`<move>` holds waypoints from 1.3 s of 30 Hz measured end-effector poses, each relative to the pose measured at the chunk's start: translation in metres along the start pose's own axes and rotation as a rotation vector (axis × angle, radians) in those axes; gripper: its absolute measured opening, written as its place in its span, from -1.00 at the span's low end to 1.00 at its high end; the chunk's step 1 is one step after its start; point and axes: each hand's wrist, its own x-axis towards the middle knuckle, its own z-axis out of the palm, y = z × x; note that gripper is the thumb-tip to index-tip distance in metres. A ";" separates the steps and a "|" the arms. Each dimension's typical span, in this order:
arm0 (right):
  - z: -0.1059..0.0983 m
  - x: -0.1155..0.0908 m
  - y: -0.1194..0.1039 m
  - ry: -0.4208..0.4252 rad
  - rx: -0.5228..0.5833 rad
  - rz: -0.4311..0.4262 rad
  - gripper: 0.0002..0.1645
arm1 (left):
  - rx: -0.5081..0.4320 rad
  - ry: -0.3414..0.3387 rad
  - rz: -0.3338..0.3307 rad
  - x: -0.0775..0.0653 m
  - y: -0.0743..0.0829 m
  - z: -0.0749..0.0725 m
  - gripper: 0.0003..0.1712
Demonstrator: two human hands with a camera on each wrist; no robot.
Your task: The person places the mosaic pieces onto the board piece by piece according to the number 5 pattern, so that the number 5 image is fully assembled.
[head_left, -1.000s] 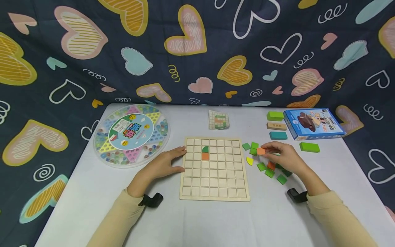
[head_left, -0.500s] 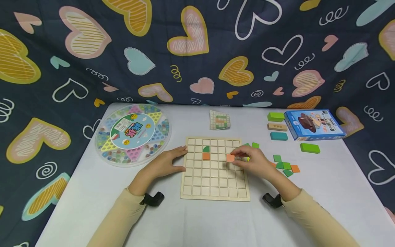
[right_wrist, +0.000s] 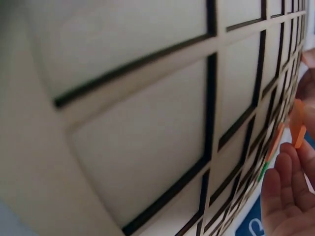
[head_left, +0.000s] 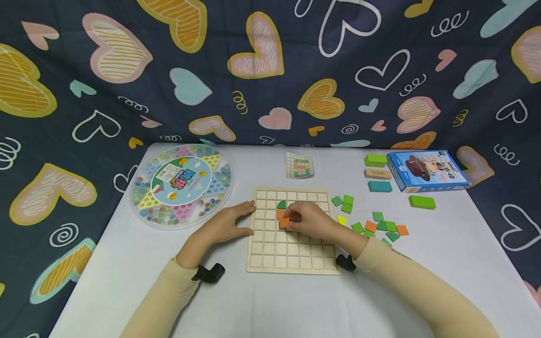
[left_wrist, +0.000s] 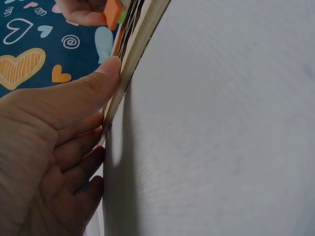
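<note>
A wooden grid board (head_left: 292,261) lies on the white table. My left hand (head_left: 221,224) rests against its left edge, thumb and fingers spread along it; the left wrist view shows the thumb (left_wrist: 93,88) touching the rim. My right hand (head_left: 312,220) pinches an orange square tile (head_left: 283,224) between thumb and fingertips over the board. In the right wrist view this tile (right_wrist: 297,123) stands tilted at the board's surface. Just behind it, an orange tile (head_left: 280,213) sits in a cell, partly covered by the fingers. A green quarter-round tile (head_left: 281,204) fills the cell behind that.
Right of the board lie loose green tiles (head_left: 348,200), orange tiles (head_left: 403,230) and a yellow tile (head_left: 341,220). A pattern card (head_left: 299,165) lies behind the board. Wooden blocks (head_left: 380,187) and a blue box (head_left: 428,170) stand back right; a round marble game (head_left: 181,186) lies left.
My right hand has carried the orange tile leftward from the loose pile, across the board, to the cell in front of the placed orange tile. The left hand has stayed at the edge.
</note>
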 end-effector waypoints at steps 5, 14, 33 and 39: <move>0.006 0.005 -0.002 -0.022 -0.066 0.001 -0.74 | -0.002 0.001 0.002 0.001 -0.001 0.001 -0.19; 0.011 0.007 -0.008 -0.043 -0.122 0.018 -0.71 | -0.004 -0.006 -0.007 0.000 0.001 -0.001 -0.19; -0.028 -0.046 0.015 0.102 0.112 0.037 -0.50 | -0.005 0.010 -0.001 0.000 0.001 0.000 -0.19; -0.046 -0.086 0.041 0.204 0.054 0.095 -0.47 | 0.006 0.015 0.004 0.000 0.000 0.001 -0.19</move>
